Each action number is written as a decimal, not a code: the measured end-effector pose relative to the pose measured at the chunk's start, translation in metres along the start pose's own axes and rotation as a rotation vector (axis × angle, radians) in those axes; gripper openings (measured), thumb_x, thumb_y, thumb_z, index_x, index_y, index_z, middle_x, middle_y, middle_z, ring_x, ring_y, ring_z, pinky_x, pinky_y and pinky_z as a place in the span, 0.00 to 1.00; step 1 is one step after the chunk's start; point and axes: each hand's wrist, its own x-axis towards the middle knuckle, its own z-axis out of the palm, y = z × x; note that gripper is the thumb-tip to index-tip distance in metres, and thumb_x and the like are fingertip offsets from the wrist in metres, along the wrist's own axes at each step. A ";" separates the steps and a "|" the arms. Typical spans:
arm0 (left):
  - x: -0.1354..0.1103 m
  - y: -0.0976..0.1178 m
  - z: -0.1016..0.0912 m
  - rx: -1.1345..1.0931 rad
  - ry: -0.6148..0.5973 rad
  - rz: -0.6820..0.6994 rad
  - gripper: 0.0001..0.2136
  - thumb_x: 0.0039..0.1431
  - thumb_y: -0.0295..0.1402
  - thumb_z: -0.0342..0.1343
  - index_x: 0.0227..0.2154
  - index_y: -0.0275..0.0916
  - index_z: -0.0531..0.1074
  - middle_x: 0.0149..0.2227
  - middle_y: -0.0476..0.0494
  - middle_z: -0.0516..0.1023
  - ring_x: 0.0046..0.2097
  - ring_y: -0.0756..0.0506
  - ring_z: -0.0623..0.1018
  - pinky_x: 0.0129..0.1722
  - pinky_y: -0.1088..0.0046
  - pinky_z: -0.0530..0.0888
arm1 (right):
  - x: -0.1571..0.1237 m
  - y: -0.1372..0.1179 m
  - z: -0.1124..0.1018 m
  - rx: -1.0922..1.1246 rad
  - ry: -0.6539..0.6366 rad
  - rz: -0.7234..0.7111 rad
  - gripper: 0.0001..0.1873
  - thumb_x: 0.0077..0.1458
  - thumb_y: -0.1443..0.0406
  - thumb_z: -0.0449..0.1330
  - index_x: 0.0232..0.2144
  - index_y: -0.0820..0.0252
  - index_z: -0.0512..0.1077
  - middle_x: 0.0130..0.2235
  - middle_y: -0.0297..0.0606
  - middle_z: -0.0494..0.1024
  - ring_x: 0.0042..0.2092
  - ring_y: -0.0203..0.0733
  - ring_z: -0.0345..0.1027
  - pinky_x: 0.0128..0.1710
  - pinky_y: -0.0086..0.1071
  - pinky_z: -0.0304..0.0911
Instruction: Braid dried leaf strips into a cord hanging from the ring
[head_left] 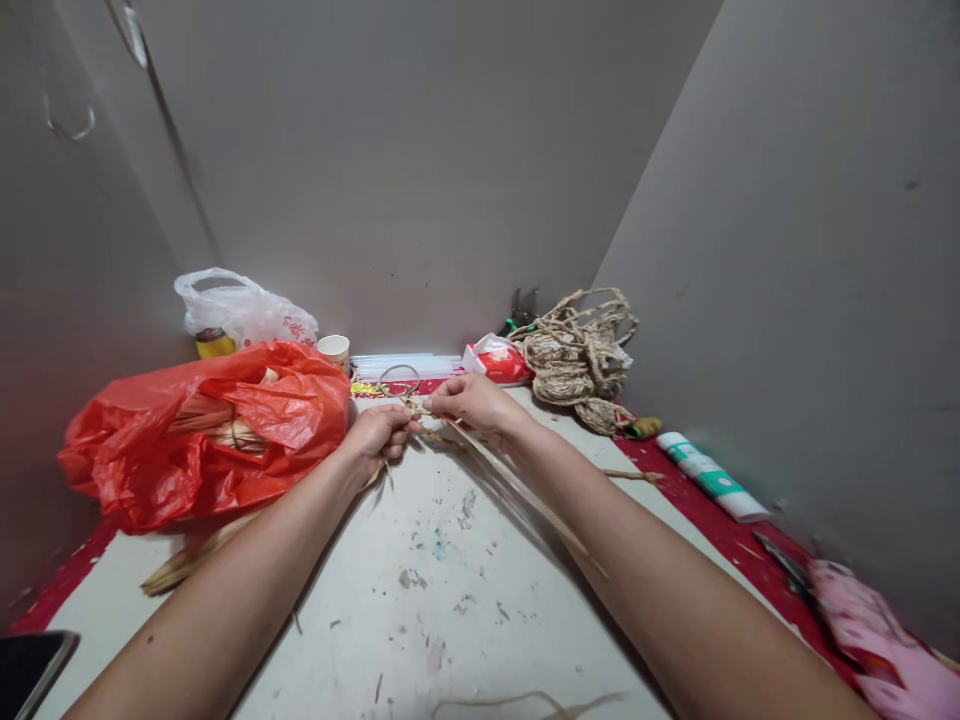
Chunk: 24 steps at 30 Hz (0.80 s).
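Near the far middle of the white table, my left hand [381, 436] and my right hand [474, 402] meet with their fingers pinched. Between the fingertips is a small knotted piece of straw-coloured fibre, which my left hand grips. A thin ring [399, 380] stands up just beyond it. My right hand pinches a pale fibre strand [517, 480] whose long loose end trails toward me under my right forearm. A twisted cord [439, 438] runs beneath my right hand. Exactly how the strand joins the knot is too small to make out.
An orange-red plastic bag [202, 430] of dry husks lies left, with a white bag [240, 310] and a paper cup [334, 350] behind. Coiled braided cord [570, 360], a tissue pack [496, 357] and a green-white roll [712, 477] sit right. Grey walls close in the table.
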 end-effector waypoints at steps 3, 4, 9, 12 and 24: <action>-0.001 0.000 0.001 -0.011 0.008 0.001 0.05 0.45 0.24 0.54 0.25 0.34 0.63 0.20 0.50 0.70 0.13 0.61 0.51 0.13 0.83 0.43 | 0.003 0.007 0.002 -0.018 0.031 0.017 0.09 0.44 0.70 0.61 0.18 0.63 0.64 0.15 0.28 0.66 0.16 0.27 0.54 0.17 0.23 0.51; -0.001 0.000 0.001 -0.015 0.008 -0.002 0.05 0.46 0.24 0.54 0.25 0.35 0.62 0.20 0.50 0.70 0.13 0.61 0.51 0.13 0.83 0.43 | 0.004 0.009 0.003 -0.011 0.031 0.027 0.08 0.44 0.71 0.61 0.19 0.63 0.64 0.15 0.28 0.67 0.17 0.28 0.56 0.17 0.23 0.52; -0.001 -0.001 0.001 -0.018 -0.007 0.007 0.06 0.46 0.25 0.54 0.24 0.35 0.61 0.22 0.46 0.74 0.13 0.61 0.50 0.13 0.83 0.43 | 0.009 0.018 0.014 -0.111 0.072 0.021 0.09 0.45 0.71 0.59 0.18 0.62 0.62 0.15 0.29 0.68 0.14 0.28 0.54 0.14 0.23 0.47; -0.001 -0.002 0.002 -0.012 0.020 0.021 0.05 0.46 0.25 0.55 0.24 0.34 0.62 0.23 0.45 0.75 0.14 0.61 0.50 0.13 0.83 0.44 | 0.010 0.020 0.018 -0.137 0.064 0.015 0.10 0.45 0.71 0.57 0.16 0.62 0.62 0.14 0.29 0.66 0.13 0.26 0.52 0.13 0.23 0.45; -0.002 -0.006 0.004 0.035 0.038 0.060 0.05 0.46 0.26 0.54 0.24 0.36 0.63 0.20 0.49 0.72 0.13 0.60 0.51 0.13 0.83 0.45 | 0.007 0.017 0.021 0.084 -0.012 0.087 0.11 0.45 0.69 0.58 0.14 0.66 0.66 0.11 0.32 0.65 0.12 0.25 0.47 0.11 0.23 0.39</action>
